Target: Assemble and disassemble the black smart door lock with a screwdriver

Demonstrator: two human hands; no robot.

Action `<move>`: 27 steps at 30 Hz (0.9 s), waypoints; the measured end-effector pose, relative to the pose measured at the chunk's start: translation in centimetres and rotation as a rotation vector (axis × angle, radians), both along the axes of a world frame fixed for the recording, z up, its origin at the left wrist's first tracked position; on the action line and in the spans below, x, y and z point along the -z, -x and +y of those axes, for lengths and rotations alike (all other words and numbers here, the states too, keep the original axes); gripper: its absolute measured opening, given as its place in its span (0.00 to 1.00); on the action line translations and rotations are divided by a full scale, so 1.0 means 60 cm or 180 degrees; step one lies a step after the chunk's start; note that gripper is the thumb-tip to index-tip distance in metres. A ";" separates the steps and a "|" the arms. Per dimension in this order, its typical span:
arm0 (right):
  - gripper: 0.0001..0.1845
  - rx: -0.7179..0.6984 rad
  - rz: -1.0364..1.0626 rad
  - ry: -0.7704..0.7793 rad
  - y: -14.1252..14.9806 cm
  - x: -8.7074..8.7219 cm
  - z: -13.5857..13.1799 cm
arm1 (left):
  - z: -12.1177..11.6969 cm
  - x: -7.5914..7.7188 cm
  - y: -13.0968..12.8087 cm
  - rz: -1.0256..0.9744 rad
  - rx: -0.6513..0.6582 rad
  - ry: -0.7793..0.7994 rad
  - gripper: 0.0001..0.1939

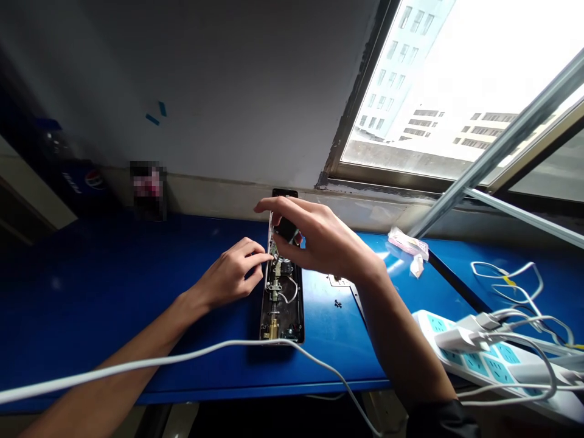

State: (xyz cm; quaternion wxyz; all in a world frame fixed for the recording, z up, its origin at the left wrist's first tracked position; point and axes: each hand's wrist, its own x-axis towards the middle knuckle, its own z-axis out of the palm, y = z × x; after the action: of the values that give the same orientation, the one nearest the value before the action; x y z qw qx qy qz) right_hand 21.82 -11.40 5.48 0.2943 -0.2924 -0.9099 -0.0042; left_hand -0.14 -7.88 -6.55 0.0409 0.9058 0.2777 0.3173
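A long, narrow black device housing (292,313) lies opened on the blue table, its length running away from me. Inside are a brass fitting (274,328), a metal linkage and a looped white wire (292,292). My left hand (239,267) reaches in from the left, its fingertips at the housing's left edge and its fingers apart. Over the far half of the housing is my right hand (314,237), with its index finger stretched out. A black object (286,229) shows between its thumb and fingers; its kind is unclear. The right hand hides the parts beneath.
Small dark screws (338,303) lie right of the housing, near a flat plate (356,298). A white power strip (474,359) with plugs and cables stands at right. A white cable (205,348) crosses in front. A pink-white packet (408,243) lies by the window wall.
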 end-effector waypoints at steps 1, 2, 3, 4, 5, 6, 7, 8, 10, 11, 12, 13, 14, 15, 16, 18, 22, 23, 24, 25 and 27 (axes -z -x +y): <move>0.26 -0.0047 -0.0003 0.0047 -0.001 -0.001 -0.002 | 0.000 0.000 0.000 0.0012 -0.0003 0.0014 0.13; 0.28 -0.0011 -0.0025 0.0058 -0.001 -0.001 -0.003 | 0.000 -0.001 0.000 0.0019 -0.0008 0.0018 0.13; 0.26 0.0096 -0.0067 0.0036 0.000 -0.001 -0.005 | 0.000 0.000 -0.001 0.0022 -0.0015 0.0012 0.13; 0.23 0.0244 -0.0111 -0.0011 0.001 -0.001 -0.005 | 0.001 0.000 -0.001 0.0017 -0.0018 0.0000 0.13; 0.20 0.0381 -0.0148 -0.0055 0.003 -0.001 -0.005 | 0.001 0.001 0.000 0.0013 -0.0019 -0.0007 0.13; 0.17 0.0465 -0.0162 -0.0083 0.004 0.000 -0.004 | 0.001 0.002 0.000 0.0009 -0.0013 -0.0005 0.14; 0.16 0.0486 -0.0147 -0.0088 0.006 0.000 -0.002 | 0.001 0.002 0.000 0.0007 0.0002 0.0006 0.14; 0.17 0.0445 -0.0112 -0.0074 0.006 0.001 -0.001 | 0.001 0.003 0.001 0.0006 0.0018 0.0024 0.15; 0.22 0.0258 -0.0015 -0.0026 0.007 0.002 0.002 | 0.000 0.002 0.001 0.0011 0.0027 0.0060 0.14; 0.26 0.0175 0.0013 -0.0005 0.007 0.003 0.002 | -0.001 0.002 0.001 0.0016 0.0024 0.0067 0.14; 0.29 0.0136 0.0025 0.0000 0.007 0.003 0.002 | -0.002 0.001 0.001 0.0018 0.0017 0.0068 0.13; 0.29 0.0148 0.0012 0.0000 0.007 0.004 0.001 | -0.002 0.001 0.001 0.0018 0.0012 0.0065 0.12; 0.27 0.0201 -0.0014 -0.0011 0.007 0.004 0.001 | -0.003 0.000 0.000 0.0016 0.0008 0.0059 0.12; 0.23 0.0274 -0.0038 -0.0021 0.006 0.004 0.000 | -0.003 0.000 0.000 0.0017 0.0010 0.0052 0.12; 0.19 0.0339 -0.0051 -0.0022 0.006 0.004 0.000 | -0.003 -0.001 -0.001 0.0017 0.0017 0.0045 0.13; 0.15 0.0330 -0.0006 0.0027 0.006 0.004 0.002 | -0.003 -0.001 -0.002 0.0037 0.0040 0.0028 0.14; 0.27 0.0076 0.0139 0.0219 0.006 0.004 0.010 | -0.002 -0.003 -0.002 0.0106 0.0056 -0.0056 0.12; 0.28 0.0093 0.0150 0.0225 0.005 0.003 0.012 | -0.002 -0.003 -0.003 0.0109 0.0050 -0.0081 0.12; 0.26 0.0133 0.0162 0.0215 0.004 0.003 0.014 | -0.002 -0.002 -0.003 0.0106 0.0047 -0.0099 0.12; 0.22 0.0169 0.0183 0.0196 0.004 0.003 0.017 | -0.002 -0.002 -0.003 0.0102 0.0048 -0.0109 0.12; 0.14 0.0172 0.0219 0.0177 0.004 0.004 0.020 | -0.002 -0.001 -0.003 0.0103 0.0066 -0.0106 0.14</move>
State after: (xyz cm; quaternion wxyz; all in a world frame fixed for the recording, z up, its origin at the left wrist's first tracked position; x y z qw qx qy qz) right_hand 21.59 -10.19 5.26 0.3170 -0.3248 -0.8908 0.0232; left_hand 0.02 -8.02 -6.47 0.0246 0.9142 0.2637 0.3068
